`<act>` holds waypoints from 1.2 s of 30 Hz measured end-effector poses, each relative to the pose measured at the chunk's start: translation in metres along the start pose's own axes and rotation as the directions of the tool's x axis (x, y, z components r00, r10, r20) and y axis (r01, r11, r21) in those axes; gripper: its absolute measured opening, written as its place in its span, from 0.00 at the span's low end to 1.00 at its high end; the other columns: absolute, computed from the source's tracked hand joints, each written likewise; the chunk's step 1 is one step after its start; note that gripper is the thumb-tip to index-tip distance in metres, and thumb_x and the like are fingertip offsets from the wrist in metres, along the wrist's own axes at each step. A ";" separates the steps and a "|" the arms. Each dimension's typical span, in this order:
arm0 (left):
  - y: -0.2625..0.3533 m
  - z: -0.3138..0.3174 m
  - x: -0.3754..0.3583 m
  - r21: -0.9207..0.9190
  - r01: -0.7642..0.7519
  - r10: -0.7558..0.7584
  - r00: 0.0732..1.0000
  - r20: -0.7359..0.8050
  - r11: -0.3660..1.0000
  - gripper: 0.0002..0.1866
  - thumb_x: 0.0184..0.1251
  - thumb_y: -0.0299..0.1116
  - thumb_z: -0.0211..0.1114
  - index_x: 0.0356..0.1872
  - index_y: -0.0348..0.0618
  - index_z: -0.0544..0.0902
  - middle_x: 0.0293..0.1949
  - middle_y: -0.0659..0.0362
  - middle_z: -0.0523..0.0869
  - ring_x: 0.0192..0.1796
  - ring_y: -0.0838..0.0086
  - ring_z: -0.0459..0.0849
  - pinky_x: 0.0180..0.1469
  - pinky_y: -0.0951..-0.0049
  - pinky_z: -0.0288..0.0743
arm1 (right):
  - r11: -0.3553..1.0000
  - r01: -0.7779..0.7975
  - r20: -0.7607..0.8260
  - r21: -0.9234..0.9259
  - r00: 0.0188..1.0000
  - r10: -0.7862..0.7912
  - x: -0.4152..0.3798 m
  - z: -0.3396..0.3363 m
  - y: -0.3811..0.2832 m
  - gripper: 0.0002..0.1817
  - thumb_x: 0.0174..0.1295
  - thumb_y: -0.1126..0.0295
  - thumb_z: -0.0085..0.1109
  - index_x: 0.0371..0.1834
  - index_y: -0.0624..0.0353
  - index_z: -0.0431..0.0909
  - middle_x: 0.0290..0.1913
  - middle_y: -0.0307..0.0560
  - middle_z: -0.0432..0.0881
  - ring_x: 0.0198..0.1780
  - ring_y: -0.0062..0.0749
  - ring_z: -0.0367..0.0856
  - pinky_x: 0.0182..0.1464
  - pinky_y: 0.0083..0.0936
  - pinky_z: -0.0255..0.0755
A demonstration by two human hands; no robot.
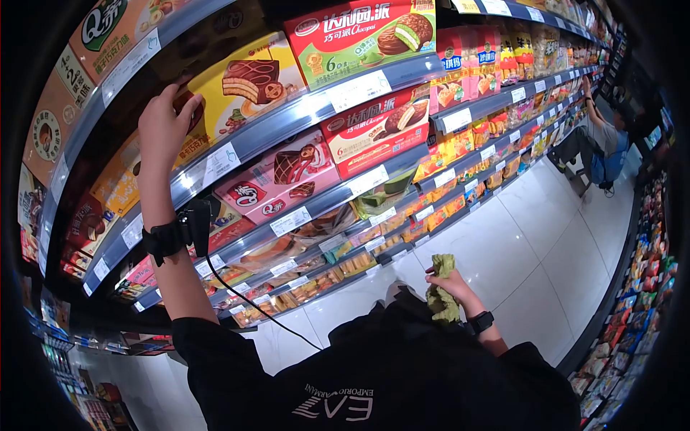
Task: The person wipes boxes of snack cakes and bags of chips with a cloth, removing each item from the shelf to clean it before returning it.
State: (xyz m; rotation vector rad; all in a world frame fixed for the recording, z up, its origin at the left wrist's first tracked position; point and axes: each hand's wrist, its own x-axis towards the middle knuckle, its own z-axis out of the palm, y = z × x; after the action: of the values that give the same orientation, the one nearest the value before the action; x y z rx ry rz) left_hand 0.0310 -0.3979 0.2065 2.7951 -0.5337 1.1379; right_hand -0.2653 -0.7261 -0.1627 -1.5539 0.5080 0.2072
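My left hand (165,118) is raised to an upper shelf, its fingers apart, at the left edge of a yellow snack box (248,82) with chocolate cakes pictured on it. Whether the fingertips touch the box is hard to tell. A red and green box (366,39) stands to the right of the yellow one. Lower down, in front of my body, my right hand (453,284) has its fingers wrapped round a crumpled green cloth (443,302). A black device with a cable (241,294) is strapped at my left wrist.
Shelf edges (287,108) with price labels curve across the view. Pink boxes (280,172) and bagged snacks fill lower shelves. A person (604,147) is by the shelves at the far right, above the tiled floor (532,273). Another stocked shelf (632,309) runs along the right edge.
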 end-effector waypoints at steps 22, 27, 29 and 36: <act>0.065 0.063 -0.146 -0.767 -0.232 0.077 0.969 -0.233 0.598 0.09 0.56 0.28 0.59 0.38 0.40 0.78 0.42 0.54 0.78 0.43 0.66 0.77 0.46 0.73 0.69 | 0.828 -0.369 0.199 -0.422 0.854 0.482 -0.076 0.008 0.061 0.36 0.62 0.42 0.37 0.50 0.70 0.71 0.47 0.54 0.77 0.48 0.34 0.72 0.53 0.27 0.63; 0.063 0.045 -0.233 -0.768 0.407 0.034 0.874 0.485 0.494 0.12 0.60 0.31 0.59 0.44 0.40 0.76 0.42 0.55 0.78 0.41 0.72 0.78 0.42 0.75 0.71 | 0.800 -0.254 0.220 -0.543 0.877 0.428 -0.100 0.004 0.089 0.29 0.57 0.51 0.45 0.46 0.72 0.71 0.45 0.59 0.75 0.49 0.40 0.72 0.53 0.27 0.63; 0.053 0.048 -0.283 -0.657 0.583 0.109 0.703 0.703 0.478 0.16 0.62 0.33 0.58 0.49 0.40 0.73 0.43 0.54 0.78 0.42 0.73 0.78 0.42 0.74 0.71 | 0.830 -0.260 0.254 -0.493 0.870 0.423 -0.116 -0.002 0.108 0.28 0.57 0.52 0.45 0.46 0.70 0.71 0.47 0.58 0.74 0.49 0.40 0.72 0.53 0.28 0.63; 0.066 0.019 -0.441 -0.538 0.746 0.128 0.535 0.835 0.393 0.20 0.62 0.38 0.58 0.52 0.39 0.71 0.43 0.51 0.79 0.45 0.68 0.79 0.44 0.72 0.72 | 0.855 -0.463 0.178 -0.232 0.844 0.505 -0.249 0.005 0.157 0.23 0.59 0.59 0.43 0.54 0.62 0.68 0.50 0.48 0.74 0.51 0.30 0.70 0.53 0.25 0.63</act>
State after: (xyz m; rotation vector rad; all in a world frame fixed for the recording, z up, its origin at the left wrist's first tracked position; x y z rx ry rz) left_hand -0.2721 -0.3368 -0.1155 2.0105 -0.3201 -0.5431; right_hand -0.5522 -0.6706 -0.1954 -1.5243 0.7068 0.8420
